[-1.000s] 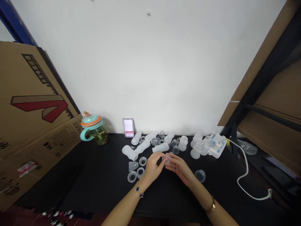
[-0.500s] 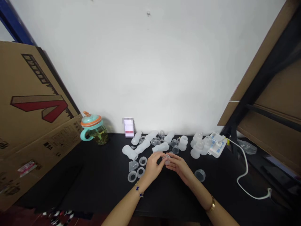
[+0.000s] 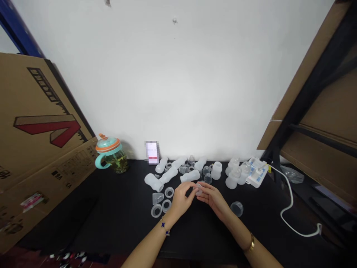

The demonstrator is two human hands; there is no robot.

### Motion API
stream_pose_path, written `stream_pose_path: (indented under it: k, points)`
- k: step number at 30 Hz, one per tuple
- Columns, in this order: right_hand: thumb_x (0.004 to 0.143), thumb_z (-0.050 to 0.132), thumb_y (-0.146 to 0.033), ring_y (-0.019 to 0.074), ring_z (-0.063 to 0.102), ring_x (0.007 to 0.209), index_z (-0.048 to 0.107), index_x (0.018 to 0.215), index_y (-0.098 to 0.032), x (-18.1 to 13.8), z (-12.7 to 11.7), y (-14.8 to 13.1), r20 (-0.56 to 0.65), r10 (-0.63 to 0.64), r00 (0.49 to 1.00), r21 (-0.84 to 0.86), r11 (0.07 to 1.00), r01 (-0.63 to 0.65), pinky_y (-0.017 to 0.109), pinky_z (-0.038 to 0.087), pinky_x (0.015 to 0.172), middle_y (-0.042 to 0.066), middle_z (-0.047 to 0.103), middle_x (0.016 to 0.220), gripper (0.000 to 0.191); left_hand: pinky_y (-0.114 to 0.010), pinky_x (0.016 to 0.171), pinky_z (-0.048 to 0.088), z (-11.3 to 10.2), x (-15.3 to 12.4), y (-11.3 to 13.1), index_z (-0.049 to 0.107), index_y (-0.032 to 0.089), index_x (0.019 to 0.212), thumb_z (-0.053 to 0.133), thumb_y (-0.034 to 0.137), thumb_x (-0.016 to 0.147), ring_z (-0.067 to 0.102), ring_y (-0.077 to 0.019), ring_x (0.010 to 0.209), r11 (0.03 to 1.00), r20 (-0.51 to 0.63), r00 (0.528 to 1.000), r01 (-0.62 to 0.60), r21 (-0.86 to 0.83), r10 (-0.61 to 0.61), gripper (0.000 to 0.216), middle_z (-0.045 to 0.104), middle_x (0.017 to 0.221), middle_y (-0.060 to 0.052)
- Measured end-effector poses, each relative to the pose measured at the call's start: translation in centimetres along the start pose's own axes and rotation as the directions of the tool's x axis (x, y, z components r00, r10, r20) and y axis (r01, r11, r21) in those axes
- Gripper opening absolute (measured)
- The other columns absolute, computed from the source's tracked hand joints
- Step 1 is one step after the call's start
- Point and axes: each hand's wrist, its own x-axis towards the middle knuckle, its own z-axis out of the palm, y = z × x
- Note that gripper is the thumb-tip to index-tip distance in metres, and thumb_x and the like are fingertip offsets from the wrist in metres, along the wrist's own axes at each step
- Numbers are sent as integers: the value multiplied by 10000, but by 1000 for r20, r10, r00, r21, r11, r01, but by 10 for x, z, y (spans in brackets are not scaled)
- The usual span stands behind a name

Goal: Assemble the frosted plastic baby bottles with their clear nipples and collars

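Between my two hands is a small translucent bottle ring (image 3: 198, 189), partly hidden by the fingers. My left hand (image 3: 182, 195) pinches its left side with thumb and forefinger. From the right, the curved fingers of my right hand (image 3: 210, 195) grip the other side. Left of my left hand lie loose bottle rings (image 3: 169, 192) and a clear bottle cap (image 3: 158, 198). Just beyond the hands, several frosted baby bottles (image 3: 190, 176) lie on their sides among clear nipples (image 3: 208, 178). Another clear cap (image 3: 237, 209) rests right of my right hand.
Assembled bottles (image 3: 233, 178) stand at the right beside a white power strip (image 3: 257, 175) with a trailing cable (image 3: 292, 193). A teal-lidded jug (image 3: 111, 154) stands at the left near a large cardboard box (image 3: 41, 149). A blurred-out card (image 3: 152, 152) leans against the wall.
Both hands stay in nearly the same place, still holding the bottle ring, which shows slightly more between the fingers. The whole view has shifted a little.
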Motion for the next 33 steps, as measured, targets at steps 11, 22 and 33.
stream_pose_path:
  k: [11, 22, 33]
  points:
    - [788, 768, -314, 183, 740, 815, 700, 1121, -173, 2, -2, 3, 2, -18, 1000, -28, 999, 18, 308, 594, 789, 72, 771, 970, 367, -322, 857, 509, 0, 0, 1, 697, 213, 945, 596, 245, 933, 671, -205, 915, 999, -6, 999, 40, -11, -40, 107, 738, 950, -50]
    - [759, 685, -269, 219, 717, 903, 706, 1135, -216, -4, 2, -3, 19, -102, 995, -106, 989, 104, 310, 577, 713, 68, 716, 1124, 380, -266, 732, 496, 1, 5, -8, 644, 176, 921, 624, 390, 907, 649, -180, 800, 862, 24, 938, 326, -389, -345, 215, 692, 846, -35]
    - [673, 812, -363, 175, 668, 730, 757, 962, -195, 2, 1, 3, 2, -227, 974, -309, 926, 216, 244, 516, 588, 40, 735, 855, 339, -263, 636, 513, 2, 9, -17, 633, 149, 874, 712, 480, 805, 609, -139, 605, 646, 218, 840, 526, -553, -498, 347, 643, 661, 5]
